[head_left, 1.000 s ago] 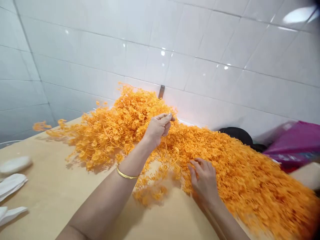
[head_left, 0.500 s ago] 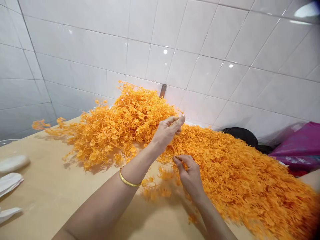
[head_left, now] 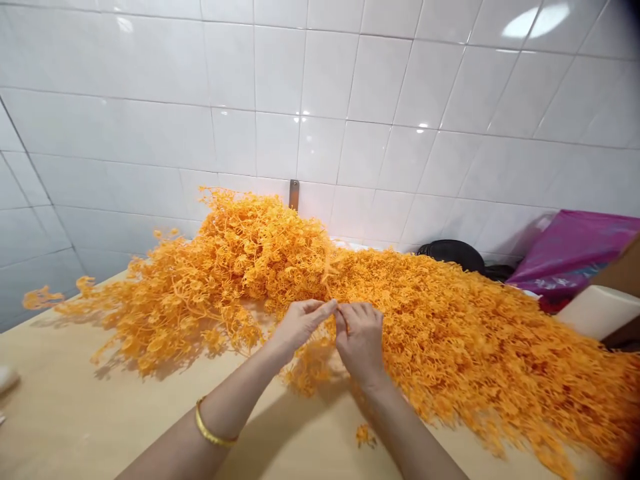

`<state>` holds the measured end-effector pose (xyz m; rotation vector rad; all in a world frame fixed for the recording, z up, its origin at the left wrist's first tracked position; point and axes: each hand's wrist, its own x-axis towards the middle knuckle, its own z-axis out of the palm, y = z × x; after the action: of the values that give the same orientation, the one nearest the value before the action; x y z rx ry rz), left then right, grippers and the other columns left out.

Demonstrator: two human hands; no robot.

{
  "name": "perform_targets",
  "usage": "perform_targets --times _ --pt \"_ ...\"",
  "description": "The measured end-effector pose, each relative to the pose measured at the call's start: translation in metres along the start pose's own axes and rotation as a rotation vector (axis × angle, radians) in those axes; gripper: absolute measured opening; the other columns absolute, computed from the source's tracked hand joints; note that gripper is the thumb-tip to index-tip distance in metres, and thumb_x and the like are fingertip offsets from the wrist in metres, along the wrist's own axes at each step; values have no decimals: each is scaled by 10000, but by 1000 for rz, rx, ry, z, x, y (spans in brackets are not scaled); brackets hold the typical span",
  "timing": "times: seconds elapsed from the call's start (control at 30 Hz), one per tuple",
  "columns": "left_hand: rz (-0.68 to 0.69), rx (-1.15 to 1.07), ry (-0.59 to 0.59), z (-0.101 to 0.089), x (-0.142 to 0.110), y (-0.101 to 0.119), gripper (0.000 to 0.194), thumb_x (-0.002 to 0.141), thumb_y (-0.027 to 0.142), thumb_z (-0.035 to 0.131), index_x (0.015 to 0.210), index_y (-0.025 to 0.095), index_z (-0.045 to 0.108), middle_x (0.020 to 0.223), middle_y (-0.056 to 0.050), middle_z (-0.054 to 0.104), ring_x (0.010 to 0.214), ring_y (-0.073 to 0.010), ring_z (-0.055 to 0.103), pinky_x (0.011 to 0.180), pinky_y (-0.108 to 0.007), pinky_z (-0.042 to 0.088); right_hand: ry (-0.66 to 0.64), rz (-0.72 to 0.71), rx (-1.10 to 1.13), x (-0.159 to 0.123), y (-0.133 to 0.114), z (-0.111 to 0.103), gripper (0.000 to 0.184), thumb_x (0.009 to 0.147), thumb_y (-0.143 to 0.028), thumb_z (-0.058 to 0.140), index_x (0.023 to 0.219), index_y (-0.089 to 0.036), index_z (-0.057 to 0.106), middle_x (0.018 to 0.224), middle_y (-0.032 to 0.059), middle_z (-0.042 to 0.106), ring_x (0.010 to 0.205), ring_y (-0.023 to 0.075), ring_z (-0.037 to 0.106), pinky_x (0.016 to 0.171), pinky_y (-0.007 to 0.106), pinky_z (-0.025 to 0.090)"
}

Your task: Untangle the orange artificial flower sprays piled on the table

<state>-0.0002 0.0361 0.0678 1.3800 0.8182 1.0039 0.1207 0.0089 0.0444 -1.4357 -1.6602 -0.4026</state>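
My left hand (head_left: 301, 325), with a gold bangle on the wrist, pinches an orange artificial flower sprig (head_left: 327, 263) between thumb and fingers. My right hand (head_left: 361, 340) is closed in a pinch right beside it, the fingertips of both hands meeting on the sprig's thin stem. Part of the sprig stands up above the fingers, and blurred orange blossoms (head_left: 307, 370) hang below them. The exact spot where the fingers grip is hidden. Behind and left of the hands lies a loose heap of branching orange sprigs (head_left: 215, 273). A denser orange pile (head_left: 465, 340) spreads to the right.
Everything rests on a pale wooden table (head_left: 55, 407) against a white tiled wall (head_left: 320, 87). A small orange piece (head_left: 365, 436) lies near the front. Black round items (head_left: 453, 253), a purple bag (head_left: 570, 253) and a cream-coloured object (head_left: 605, 312) are at the right.
My left hand has come down from above the pile to meet my right hand, fingertips together on the stem. The camera view has turned to the right and levelled.
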Motion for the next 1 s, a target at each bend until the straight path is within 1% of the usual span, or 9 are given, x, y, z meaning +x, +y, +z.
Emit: perform_targets --times 0.07,0.17,0.23,0.33,0.47,0.6,0.73,0.83,1.0 --pt "-10 -69 2 12 -2 -5 367 627 500 566 629 133 560 590 14 499 595 -94 440 608 -236 344 -36 -52 -94 -4 -6 1 158 780 -167 423 720 -164 570 711 50 559 749 184 437 728 342 281" --pt "-50 -184 102 20 2 -12 325 636 467 566 651 143 547 581 17 490 533 -79 412 548 -224 334 -68 -92 -105 -8 -11 1 170 769 -182 441 880 -163 569 830 66 555 827 201 433 773 367 281" --pt "-60 -224 161 18 5 -16 285 637 425 577 688 146 566 619 3 513 539 -78 420 539 -219 334 -43 -119 -62 -10 -11 1 248 780 -223 439 1000 -168 539 954 85 535 914 216 423 808 379 281" --pt "-55 -245 204 8 7 -17 223 635 351 600 722 146 601 729 -31 553 647 -99 470 578 -212 348 62 -92 29 -10 -5 0 278 807 -243 393 1039 -164 525 1030 103 507 975 219 417 834 383 295" --pt "-44 -304 39 -7 2 -19 217 653 329 603 767 146 628 839 -65 573 758 -130 505 646 -231 377 139 148 267 -6 10 0 282 835 -280 334 990 -154 532 978 106 529 943 201 462 813 355 354" --pt "-56 -369 -170 -14 -3 -23 210 677 318 593 768 133 633 838 -79 579 747 -137 518 669 -253 397 -57 397 552 -4 19 1 334 816 -398 365 982 -161 529 909 90 579 838 193 528 710 306 410" --pt "-71 -421 -271 -16 -2 -27 212 683 296 588 763 104 628 801 -95 590 767 -153 537 704 -264 408 -197 376 660 -5 17 4 306 771 -425 435 836 -152 558 723 49 588 658 165 527 596 264 397" --pt "-93 -486 -220 -15 -1 -31 236 667 301 606 808 112 604 821 -87 589 737 -150 562 687 -261 426 -183 334 665 -6 15 6 252 754 -397 472 679 -161 519 610 10 527 572 133 469 545 243 362" --pt "-194 -621 -29 -11 1 -37 336 624 347 647 869 163 508 802 -53 598 588 -123 584 592 -244 446 -51 387 662 2 14 8 212 744 -370 500 669 -173 478 591 -17 469 552 113 424 529 231 344"
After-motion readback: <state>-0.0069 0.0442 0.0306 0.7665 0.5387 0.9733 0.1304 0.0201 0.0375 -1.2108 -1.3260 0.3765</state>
